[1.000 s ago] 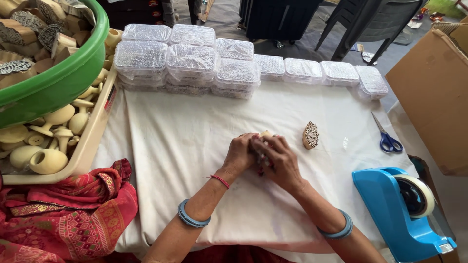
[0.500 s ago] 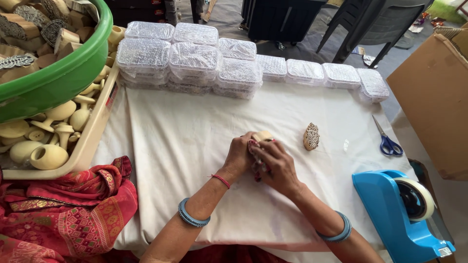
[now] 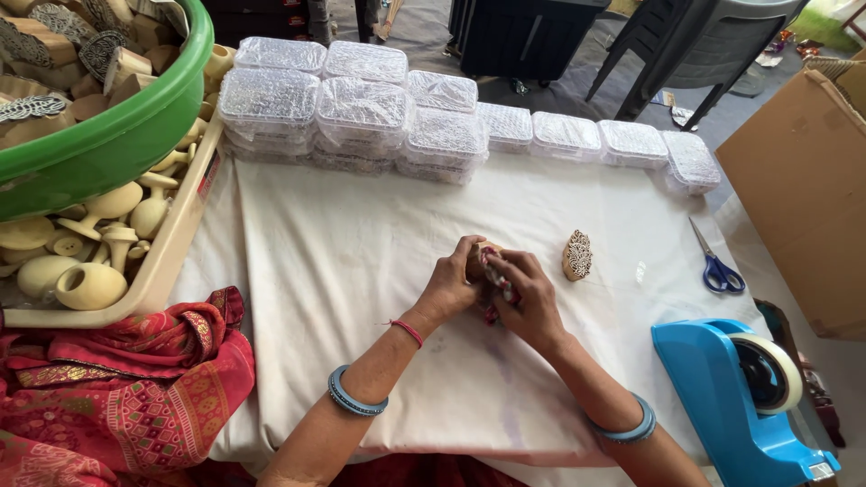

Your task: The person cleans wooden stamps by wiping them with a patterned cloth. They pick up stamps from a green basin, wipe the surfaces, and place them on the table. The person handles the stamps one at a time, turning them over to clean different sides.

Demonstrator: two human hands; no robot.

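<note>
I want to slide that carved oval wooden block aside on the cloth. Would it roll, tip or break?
The carved wooden block lies low on the white cloth, so it probably slides rather than rolls. It looks solid and stiff, unlikely to break. The cloth may bunch.

Two hands at work on the white cloth, left hand (image 3: pixel 451 284) and right hand (image 3: pixel 528 293), closed together on one small wooden piece (image 3: pixel 475 260) with a scrap of patterned cloth (image 3: pixel 496 284); one carved wooden block (image 3: pixel 577 255) lies just beside them. One pair of blue-handled scissors (image 3: pixel 717 266), one blue tape dispenser (image 3: pixel 735 397), one green tub (image 3: pixel 108 135), one beige tray (image 3: pixel 167 261), one cardboard box (image 3: pixel 798 189). Clear lidded plastic boxes (image 3: pixel 361 108): ten tops visible along the far edge, the left ones stacked, so the full count cannot be told; wooden knobs (image 3: pixel 90 284) in the tray are too heaped to count.
</note>
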